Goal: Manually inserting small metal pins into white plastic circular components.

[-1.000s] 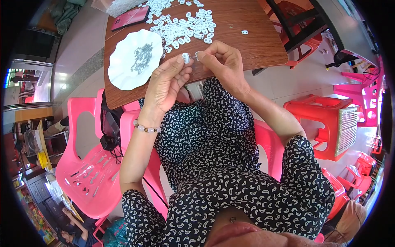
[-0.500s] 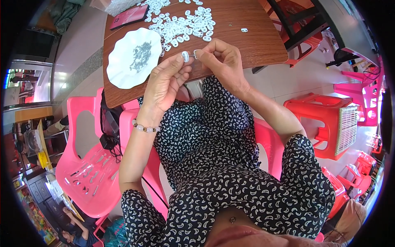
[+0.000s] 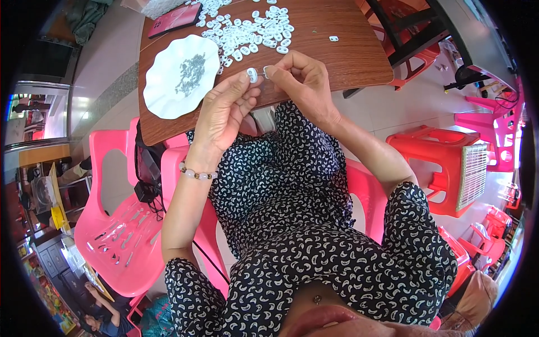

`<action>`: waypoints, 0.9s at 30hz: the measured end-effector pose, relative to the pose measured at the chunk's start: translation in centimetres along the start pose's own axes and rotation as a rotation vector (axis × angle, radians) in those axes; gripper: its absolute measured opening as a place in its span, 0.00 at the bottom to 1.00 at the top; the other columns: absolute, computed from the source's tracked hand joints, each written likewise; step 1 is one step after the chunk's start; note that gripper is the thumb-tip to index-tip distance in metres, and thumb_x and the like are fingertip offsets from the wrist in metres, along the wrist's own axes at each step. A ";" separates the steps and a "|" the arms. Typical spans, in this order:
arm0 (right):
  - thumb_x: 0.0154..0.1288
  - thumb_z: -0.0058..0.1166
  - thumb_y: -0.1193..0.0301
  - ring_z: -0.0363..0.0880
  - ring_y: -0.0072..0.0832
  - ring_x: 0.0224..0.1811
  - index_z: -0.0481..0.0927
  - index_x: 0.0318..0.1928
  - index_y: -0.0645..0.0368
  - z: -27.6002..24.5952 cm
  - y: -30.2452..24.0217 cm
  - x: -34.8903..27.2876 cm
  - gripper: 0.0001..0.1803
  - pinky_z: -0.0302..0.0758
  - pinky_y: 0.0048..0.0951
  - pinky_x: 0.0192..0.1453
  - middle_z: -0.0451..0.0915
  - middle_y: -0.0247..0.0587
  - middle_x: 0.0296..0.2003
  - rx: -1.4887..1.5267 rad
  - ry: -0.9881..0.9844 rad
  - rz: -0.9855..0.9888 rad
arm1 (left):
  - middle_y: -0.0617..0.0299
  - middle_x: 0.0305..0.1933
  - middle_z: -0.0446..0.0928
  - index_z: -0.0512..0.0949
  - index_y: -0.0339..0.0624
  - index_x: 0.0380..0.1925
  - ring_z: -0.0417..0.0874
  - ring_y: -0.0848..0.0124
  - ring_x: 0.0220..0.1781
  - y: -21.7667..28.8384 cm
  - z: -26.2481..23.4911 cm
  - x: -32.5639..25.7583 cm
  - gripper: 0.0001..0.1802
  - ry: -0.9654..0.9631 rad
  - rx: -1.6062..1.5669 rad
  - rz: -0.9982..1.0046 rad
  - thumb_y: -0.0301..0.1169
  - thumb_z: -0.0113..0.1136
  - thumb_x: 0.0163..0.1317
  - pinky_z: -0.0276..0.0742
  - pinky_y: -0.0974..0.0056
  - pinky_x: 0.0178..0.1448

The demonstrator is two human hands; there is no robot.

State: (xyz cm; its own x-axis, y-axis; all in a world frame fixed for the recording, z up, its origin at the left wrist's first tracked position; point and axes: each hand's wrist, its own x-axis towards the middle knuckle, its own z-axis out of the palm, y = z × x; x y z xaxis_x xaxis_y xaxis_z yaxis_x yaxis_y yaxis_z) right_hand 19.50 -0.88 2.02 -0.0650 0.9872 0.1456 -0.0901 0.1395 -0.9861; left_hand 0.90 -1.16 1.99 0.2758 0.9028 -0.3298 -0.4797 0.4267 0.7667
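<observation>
Over the table's near edge, my left hand (image 3: 225, 109) pinches a small white oval plastic piece with two holes (image 3: 252, 75) between thumb and index finger. Its other fingers are loosely curled. Close on its right, my right hand (image 3: 307, 87) is closed in a pinch on another small white plastic piece (image 3: 266, 71), partly covered by the fingertips. A thin spring-like metal part (image 3: 260, 74) spans the gap between the two pieces. Left of my hands stands a white wavy-edged plate (image 3: 159, 100) holding a heap of small grey metal parts (image 3: 192, 73), which look like springs.
Many white oval pieces (image 3: 247, 36) lie spread beyond my hands on the brown wooden table (image 3: 342, 67). One white piece (image 3: 333, 39) lies apart on the right. A dark red flat box (image 3: 175, 20) is at the far left. Pink chairs (image 3: 115, 241) and red stools (image 3: 432, 163) stand around.
Both hands keep their pinch on the white pieces, with only a slight shift of the fingers. The whole view has moved a little.
</observation>
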 end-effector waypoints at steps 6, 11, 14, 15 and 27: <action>0.64 0.61 0.71 0.75 0.11 0.25 0.79 0.29 0.64 0.0 0.2 0.0 0.10 0.70 0.16 0.27 0.80 0.31 0.22 -0.012 0.004 -0.012 | 0.55 0.46 0.84 0.79 0.35 0.49 0.83 0.75 0.41 -0.1 0.0 0.0 0.15 0.013 0.011 0.005 0.32 0.62 0.67 0.81 0.72 0.46; 0.64 0.61 0.71 0.75 0.11 0.24 0.78 0.29 0.64 0.2 0.3 -0.1 0.10 0.70 0.17 0.26 0.80 0.31 0.22 0.013 -0.003 0.009 | 0.57 0.44 0.84 0.80 0.34 0.48 0.84 0.75 0.40 -0.2 0.0 -0.1 0.14 0.028 0.076 0.068 0.31 0.62 0.66 0.81 0.74 0.45; 0.64 0.61 0.71 0.75 0.11 0.24 0.78 0.29 0.64 0.2 0.4 -0.1 0.10 0.70 0.17 0.26 0.80 0.31 0.22 -0.017 -0.002 -0.010 | 0.58 0.42 0.84 0.81 0.34 0.47 0.84 0.75 0.39 -0.1 0.4 -0.3 0.14 0.042 0.097 0.086 0.31 0.62 0.66 0.81 0.75 0.44; 0.64 0.61 0.71 0.75 0.11 0.24 0.78 0.29 0.64 0.2 0.5 -0.1 0.10 0.70 0.17 0.26 0.80 0.31 0.22 -0.017 -0.003 -0.009 | 0.58 0.42 0.84 0.81 0.34 0.47 0.84 0.75 0.39 -0.2 0.4 -0.3 0.14 0.042 0.096 0.086 0.31 0.62 0.66 0.81 0.75 0.44; 0.65 0.63 0.69 0.78 0.12 0.28 0.78 0.32 0.63 0.2 0.1 -0.3 0.11 0.75 0.16 0.31 0.80 0.30 0.26 0.063 -0.127 0.016 | 0.59 0.39 0.84 0.82 0.33 0.47 0.82 0.78 0.37 0.1 0.6 -0.9 0.15 -0.040 0.125 0.134 0.32 0.64 0.65 0.80 0.74 0.43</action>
State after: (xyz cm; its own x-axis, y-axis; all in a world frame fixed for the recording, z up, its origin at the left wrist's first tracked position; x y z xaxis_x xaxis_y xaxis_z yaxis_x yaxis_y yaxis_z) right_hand 19.28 -1.21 1.90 -0.1915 0.9710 0.1430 -0.1496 0.1151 -0.9820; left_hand 1.10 -1.99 2.75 0.2510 0.9471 -0.2001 -0.4081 0.2910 0.8653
